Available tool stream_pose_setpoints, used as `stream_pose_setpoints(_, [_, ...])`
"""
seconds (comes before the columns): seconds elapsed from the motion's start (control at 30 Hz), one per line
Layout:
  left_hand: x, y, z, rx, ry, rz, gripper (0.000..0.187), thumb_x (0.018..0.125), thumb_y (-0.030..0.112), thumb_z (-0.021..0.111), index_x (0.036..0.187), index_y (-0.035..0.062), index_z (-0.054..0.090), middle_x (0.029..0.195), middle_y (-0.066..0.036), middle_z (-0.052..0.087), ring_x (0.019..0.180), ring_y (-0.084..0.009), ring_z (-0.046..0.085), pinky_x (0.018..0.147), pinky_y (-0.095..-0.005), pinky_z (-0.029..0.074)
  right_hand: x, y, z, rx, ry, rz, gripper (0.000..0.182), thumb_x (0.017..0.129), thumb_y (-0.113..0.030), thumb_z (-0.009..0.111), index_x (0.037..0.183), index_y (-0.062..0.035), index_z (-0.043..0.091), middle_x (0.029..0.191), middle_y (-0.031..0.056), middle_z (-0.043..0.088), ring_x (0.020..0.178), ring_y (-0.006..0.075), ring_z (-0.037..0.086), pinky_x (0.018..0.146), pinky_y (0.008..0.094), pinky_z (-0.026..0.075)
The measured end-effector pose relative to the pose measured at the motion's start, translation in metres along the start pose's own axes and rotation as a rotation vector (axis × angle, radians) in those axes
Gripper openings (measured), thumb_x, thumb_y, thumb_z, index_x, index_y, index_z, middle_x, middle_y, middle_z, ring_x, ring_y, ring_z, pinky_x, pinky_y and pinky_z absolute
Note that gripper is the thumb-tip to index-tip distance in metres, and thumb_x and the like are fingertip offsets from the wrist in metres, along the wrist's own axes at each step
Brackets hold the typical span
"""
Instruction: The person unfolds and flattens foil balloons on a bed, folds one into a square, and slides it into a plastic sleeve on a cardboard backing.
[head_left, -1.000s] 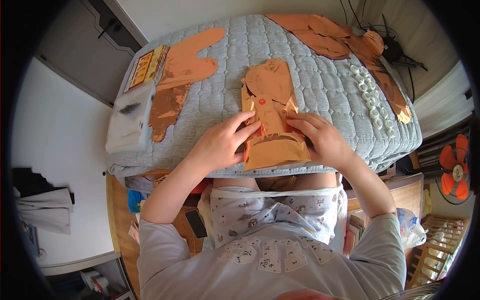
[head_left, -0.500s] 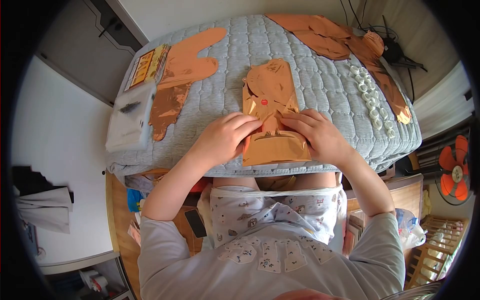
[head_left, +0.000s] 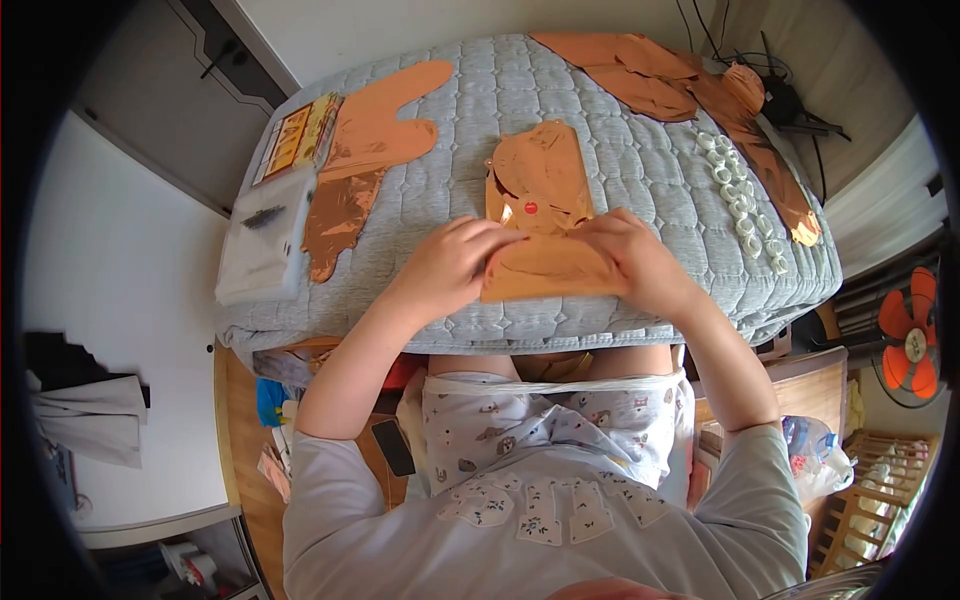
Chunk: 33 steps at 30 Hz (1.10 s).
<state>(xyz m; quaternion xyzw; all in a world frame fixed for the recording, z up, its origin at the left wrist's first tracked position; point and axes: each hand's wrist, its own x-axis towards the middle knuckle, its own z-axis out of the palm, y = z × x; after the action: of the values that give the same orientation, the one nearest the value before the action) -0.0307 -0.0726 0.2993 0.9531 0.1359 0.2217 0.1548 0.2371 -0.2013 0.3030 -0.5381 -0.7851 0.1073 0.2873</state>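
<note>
A flat, shiny copper-coloured foil balloon lies on the quilted mattress in front of me, partly folded, with a small red spot near its middle. Its near end is bent up and over. My left hand pinches this end at the left edge, thumb and fingers closed on the foil. On the opposite side my right hand grips the same end, fingers curled over it. The fingertips of both hands are partly hidden by the foil.
More copper foil balloons lie at the left and back right of the mattress. Beside the left ones are a clear plastic pack and a printed pack. Several white rings lie at right, near a black router.
The near end of the foil balloon has been lifted and folded away from me, its front edge now farther from the mattress edge. Both hands stay on it and have rolled slightly.
</note>
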Motion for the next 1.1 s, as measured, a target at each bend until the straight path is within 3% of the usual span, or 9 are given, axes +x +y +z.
stream_pose_setpoints(0.07, [0.0, -0.004, 0.006, -0.043, 0.069, -0.036, 0.038, 0.089, 0.012, 0.073, 0.126, 0.0078, 0.065, 0.11, -0.011, 0.071, 0.102, -0.0298, 0.068, 0.089, -0.0415, 0.055, 0.005, 0.002, -0.002, 0.031, 0.026, 0.01, 0.035, 0.086, -0.015, 0.076, 0.119, -0.0038, 0.071, 0.116, 0.0107, 0.07, 0.106, 0.0278, 0.063, 0.096, 0.0381, 0.051])
stream_pose_setpoints(0.13, [0.002, -0.006, 0.009, -0.325, 0.125, -0.326, 0.037, 0.095, 0.018, 0.071, 0.128, 0.0051, 0.061, 0.102, -0.014, 0.075, 0.093, -0.0314, 0.072, 0.083, -0.0398, 0.056, 0.017, -0.005, -0.005, 0.337, 0.007, 0.515, 0.031, 0.094, -0.021, 0.074, 0.117, 0.0007, 0.067, 0.102, 0.0111, 0.072, 0.089, 0.0191, 0.066, 0.083, 0.0335, 0.053])
stream_pose_setpoints(0.33, [0.012, -0.012, 0.001, -0.499, 0.155, -0.546, 0.078, 0.096, 0.021, 0.074, 0.158, 0.0063, 0.028, 0.096, -0.015, 0.076, 0.087, -0.0203, 0.073, 0.081, -0.0342, 0.055, 0.046, 0.008, 0.008, 0.314, 0.16, 0.663, 0.041, 0.096, -0.035, 0.072, 0.113, 0.0026, 0.069, 0.09, 0.0119, 0.073, 0.08, 0.0153, 0.066, 0.074, 0.0323, 0.052])
stream_pose_setpoints(0.47, [0.012, -0.02, 0.004, -0.679, 0.161, -0.557, 0.091, 0.093, 0.015, 0.076, 0.163, 0.007, 0.019, 0.096, -0.013, 0.075, 0.088, -0.0176, 0.071, 0.083, -0.033, 0.055, 0.056, 0.009, 0.006, 0.261, 0.131, 0.689, 0.046, 0.095, -0.04, 0.071, 0.111, 0.0032, 0.07, 0.092, 0.0124, 0.074, 0.08, 0.0178, 0.067, 0.075, 0.0328, 0.052])
stream_pose_setpoints(0.57, [0.016, -0.016, -0.004, -0.517, 0.063, -0.582, 0.094, 0.093, 0.013, 0.077, 0.164, 0.0052, 0.016, 0.097, -0.014, 0.075, 0.088, -0.0172, 0.071, 0.084, -0.0322, 0.055, 0.056, 0.015, 0.011, 0.214, 0.156, 0.675, 0.049, 0.093, -0.044, 0.071, 0.109, 0.0027, 0.07, 0.092, 0.0188, 0.074, 0.085, 0.0312, 0.072, 0.078, 0.0402, 0.053])
stream_pose_setpoints(0.8, [0.015, -0.016, -0.004, -0.518, 0.051, -0.595, 0.099, 0.09, 0.015, 0.079, 0.164, 0.0044, 0.013, 0.095, -0.013, 0.075, 0.09, -0.0172, 0.071, 0.084, -0.0317, 0.055, 0.038, 0.016, 0.011, 0.361, 0.143, 0.587, 0.036, 0.097, -0.029, 0.072, 0.111, 0.0047, 0.07, 0.092, 0.0095, 0.074, 0.08, 0.0131, 0.066, 0.074, 0.031, 0.052])
stream_pose_setpoints(0.9, [0.008, -0.011, -0.003, -0.674, 0.12, -0.471, 0.083, 0.088, 0.019, 0.082, 0.155, 0.0035, 0.036, 0.094, -0.012, 0.075, 0.088, -0.021, 0.072, 0.085, -0.0334, 0.055, 0.02, 0.016, 0.011, 0.471, 0.139, 0.486, 0.029, 0.097, -0.022, 0.073, 0.109, 0.0037, 0.07, 0.092, 0.0087, 0.074, 0.08, 0.0119, 0.065, 0.073, 0.0301, 0.051])
stream_pose_setpoints(0.97, [0.005, -0.004, -0.013, -0.283, -0.134, -0.371, 0.058, 0.085, 0.023, 0.083, 0.135, 0.0051, 0.059, 0.1, -0.009, 0.073, 0.092, -0.026, 0.071, 0.085, -0.0363, 0.056, 0.01, 0.006, 0.003, 0.539, 0.141, 0.438, 0.025, 0.096, -0.019, 0.074, 0.109, 0.0023, 0.071, 0.093, 0.0086, 0.073, 0.08, 0.0122, 0.065, 0.073, 0.0296, 0.051])
stream_pose_setpoints(1.1, [0.001, 0.008, -0.007, -0.153, -0.039, -0.172, 0.044, 0.08, 0.024, 0.085, 0.118, 0.0094, 0.07, 0.108, -0.006, 0.068, 0.1, -0.0284, 0.067, 0.086, -0.0395, 0.056, 0.003, 0.003, -0.002, 0.185, 0.025, 0.102, 0.029, 0.089, -0.013, 0.075, 0.117, -0.0062, 0.074, 0.099, 0.0094, 0.072, 0.09, 0.0245, 0.065, 0.083, 0.0339, 0.051])
